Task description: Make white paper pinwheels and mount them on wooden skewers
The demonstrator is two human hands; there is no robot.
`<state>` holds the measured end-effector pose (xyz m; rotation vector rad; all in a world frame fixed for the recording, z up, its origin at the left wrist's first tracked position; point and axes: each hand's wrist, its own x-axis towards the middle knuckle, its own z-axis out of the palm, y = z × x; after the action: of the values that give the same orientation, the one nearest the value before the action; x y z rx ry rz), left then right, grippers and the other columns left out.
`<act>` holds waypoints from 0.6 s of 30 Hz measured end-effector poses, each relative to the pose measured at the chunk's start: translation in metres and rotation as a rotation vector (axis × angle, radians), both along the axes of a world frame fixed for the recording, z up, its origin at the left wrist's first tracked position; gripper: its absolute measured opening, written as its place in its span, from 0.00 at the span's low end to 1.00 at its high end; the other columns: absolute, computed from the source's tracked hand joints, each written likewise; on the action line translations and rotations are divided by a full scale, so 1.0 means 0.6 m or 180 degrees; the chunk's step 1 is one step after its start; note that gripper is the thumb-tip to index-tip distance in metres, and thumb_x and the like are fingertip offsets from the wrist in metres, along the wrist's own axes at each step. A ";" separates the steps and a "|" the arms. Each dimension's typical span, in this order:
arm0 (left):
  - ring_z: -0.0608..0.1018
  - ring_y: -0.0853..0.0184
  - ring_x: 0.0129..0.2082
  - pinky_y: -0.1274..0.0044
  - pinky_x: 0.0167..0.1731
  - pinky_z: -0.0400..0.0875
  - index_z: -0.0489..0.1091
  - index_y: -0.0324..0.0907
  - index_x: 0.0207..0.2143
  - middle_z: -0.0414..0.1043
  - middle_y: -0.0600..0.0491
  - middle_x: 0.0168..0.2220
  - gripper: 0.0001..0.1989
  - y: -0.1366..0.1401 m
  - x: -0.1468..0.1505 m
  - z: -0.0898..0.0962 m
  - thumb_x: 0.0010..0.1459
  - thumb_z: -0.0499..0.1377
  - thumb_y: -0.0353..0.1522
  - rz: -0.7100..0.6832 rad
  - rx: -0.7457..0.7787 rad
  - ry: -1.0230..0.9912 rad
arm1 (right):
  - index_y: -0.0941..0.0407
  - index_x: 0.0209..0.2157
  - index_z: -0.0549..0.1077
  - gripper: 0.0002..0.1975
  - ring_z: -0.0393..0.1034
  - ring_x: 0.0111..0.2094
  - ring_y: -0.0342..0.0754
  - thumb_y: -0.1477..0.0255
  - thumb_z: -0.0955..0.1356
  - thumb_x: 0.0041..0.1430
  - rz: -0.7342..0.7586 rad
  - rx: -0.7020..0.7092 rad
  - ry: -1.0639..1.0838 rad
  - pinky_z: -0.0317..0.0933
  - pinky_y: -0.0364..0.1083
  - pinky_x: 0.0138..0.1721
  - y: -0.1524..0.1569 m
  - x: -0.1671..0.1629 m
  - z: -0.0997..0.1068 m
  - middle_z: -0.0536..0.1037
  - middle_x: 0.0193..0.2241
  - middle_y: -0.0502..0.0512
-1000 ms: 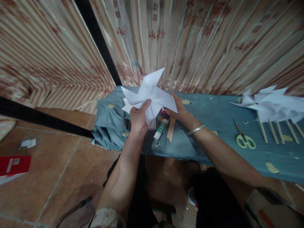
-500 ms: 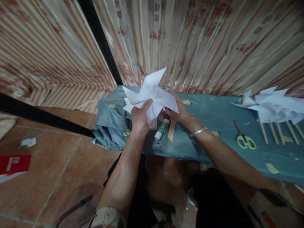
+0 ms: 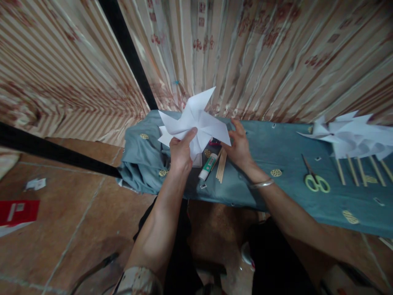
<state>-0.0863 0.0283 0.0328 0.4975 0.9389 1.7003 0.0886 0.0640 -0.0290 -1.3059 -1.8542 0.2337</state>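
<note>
A white paper pinwheel with pointed blades is held up above the cloth-covered table. My left hand grips it from the near side, thumb pressed close to its centre. Just right of the blades is my right hand, a bracelet on its wrist; its fingers are apart and I see nothing in them. Beneath the hands lie a green-and-white glue stick and several thin wooden sticks. A small dark red item shows partly behind the pinwheel.
Scissors with light green handles lie to the right on the blue-green cloth. Beyond them several paper pinwheels on sticks overlap. A striped curtain hangs behind, and a black pole slants at the left.
My right hand has drawn back to the right from behind the pinwheel's edge, and its fingers have spread. My left hand and the pinwheel stay in nearly the same place.
</note>
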 end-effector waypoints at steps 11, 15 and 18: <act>0.79 0.51 0.48 0.63 0.49 0.75 0.76 0.37 0.29 0.81 0.45 0.33 0.16 -0.015 0.055 -0.011 0.35 0.73 0.33 -0.0396 -0.0048 0.0094 | 0.53 0.24 0.73 0.05 0.55 0.65 0.62 0.69 0.68 0.50 -0.0480 -0.0366 0.0047 0.48 0.69 0.62 -0.152 0.158 -0.048 0.69 0.58 0.59; 0.81 0.55 0.40 0.67 0.44 0.76 0.76 0.38 0.28 0.80 0.49 0.30 0.16 -0.018 0.087 -0.021 0.35 0.73 0.34 -0.0618 -0.0082 0.0222 | 0.53 0.24 0.72 0.04 0.54 0.65 0.62 0.70 0.67 0.50 -0.0604 -0.0311 -0.0172 0.49 0.68 0.62 -0.165 0.182 -0.055 0.70 0.58 0.59; 0.82 0.58 0.36 0.70 0.40 0.76 0.75 0.38 0.26 0.79 0.52 0.28 0.16 -0.017 0.108 -0.026 0.33 0.74 0.35 -0.0717 -0.0148 0.0307 | 0.54 0.25 0.72 0.05 0.54 0.65 0.63 0.70 0.66 0.51 -0.0681 -0.0291 -0.0297 0.50 0.68 0.62 -0.168 0.193 -0.049 0.70 0.58 0.60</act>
<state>-0.0212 0.0183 0.0172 0.6345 0.9518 1.4594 0.2047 -0.0370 -0.0583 -1.5898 -1.7808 0.1472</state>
